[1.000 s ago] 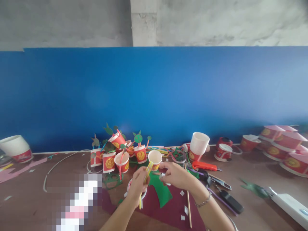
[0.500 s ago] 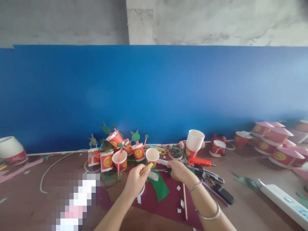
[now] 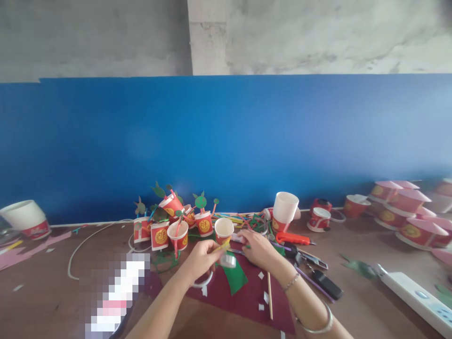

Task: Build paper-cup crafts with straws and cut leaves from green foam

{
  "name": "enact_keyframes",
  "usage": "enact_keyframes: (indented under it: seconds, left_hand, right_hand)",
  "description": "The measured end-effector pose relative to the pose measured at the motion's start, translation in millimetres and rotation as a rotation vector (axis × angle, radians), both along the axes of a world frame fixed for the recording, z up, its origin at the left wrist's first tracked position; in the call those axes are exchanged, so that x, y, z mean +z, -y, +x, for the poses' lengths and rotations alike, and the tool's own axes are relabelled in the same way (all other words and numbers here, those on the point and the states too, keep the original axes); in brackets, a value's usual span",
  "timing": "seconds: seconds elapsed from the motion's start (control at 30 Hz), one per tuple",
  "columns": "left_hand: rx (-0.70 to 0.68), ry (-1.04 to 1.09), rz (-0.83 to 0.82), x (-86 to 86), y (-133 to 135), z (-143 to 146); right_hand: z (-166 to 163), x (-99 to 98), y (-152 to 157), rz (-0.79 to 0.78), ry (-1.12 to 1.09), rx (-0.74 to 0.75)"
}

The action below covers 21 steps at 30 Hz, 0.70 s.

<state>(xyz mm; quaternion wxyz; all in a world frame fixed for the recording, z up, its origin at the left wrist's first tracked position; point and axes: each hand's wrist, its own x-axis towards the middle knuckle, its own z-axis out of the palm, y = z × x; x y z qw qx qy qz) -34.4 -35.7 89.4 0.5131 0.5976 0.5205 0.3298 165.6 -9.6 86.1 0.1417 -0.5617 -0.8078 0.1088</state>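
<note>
My left hand (image 3: 202, 258) is closed, pinching a short yellow strip (image 3: 222, 247) between thumb and fingers. Just right of it, my right hand (image 3: 260, 250) has its fingers bent together over a pale strip and metal scissor blades (image 3: 237, 252); what it grips is partly hidden. A small whitish, shiny piece (image 3: 229, 261) lies below the yellow strip, over a green paper piece (image 3: 236, 278). Under my left wrist sits a white tape roll (image 3: 202, 283) with its end hanging loose. An open paper cup (image 3: 224, 228) stands right behind my hands.
Maroon paper (image 3: 243, 306) lies beneath, with white scraps and a wooden stick (image 3: 270, 296). Decorated red cups (image 3: 178, 235) crowd the back left. Stacked white cups (image 3: 285, 207), an orange cutter (image 3: 293, 238), a black key fob (image 3: 327, 284) and a power strip (image 3: 416, 296) are rightward.
My right hand has shifted slightly left, closer to my left hand, and its fingers now reach lower over the scissors. My left hand still holds the yellow strip. The view has turned slightly.
</note>
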Motion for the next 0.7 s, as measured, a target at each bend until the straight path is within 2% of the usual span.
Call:
enact_keyframes:
  seconds: [0.07,0.13,0.2,0.3,0.37,0.53,0.7]
  left_hand:
    - [-0.02,0.058,-0.05,4.2,0.0,1.1]
    - [-0.058,0.131,-0.085,5.6,-0.7,2.1]
    - [-0.1,0.2,-0.115,5.4,-1.4,2.1]
    - [-0.132,0.21,-0.125,5.9,-1.6,-1.3]
    - [-0.157,0.111,-0.042,8.0,-0.7,-5.4]
    - [-0.101,-0.227,0.355,16.2,2.8,-12.1]
    - [-0.094,-0.308,0.428,20.6,5.3,-8.8]
  right_hand:
    - [-7.1,9.3,10.6,0.13,-0.27,0.142]
    - [-13.9,15.4,21.1,0.198,-0.41,0.274]
    - [-18.4,17.4,28.1,0.216,-0.456,0.346]
    - [-20.4,15.5,30.4,0.217,-0.461,0.364]
    - [-20.0,14.0,28.4,0.223,-0.44,0.353]
    - [-19.1,14.9,24.9,0.176,-0.357,0.307]
    - [-18.1,12.6,22.8,0.043,-0.442,0.281]
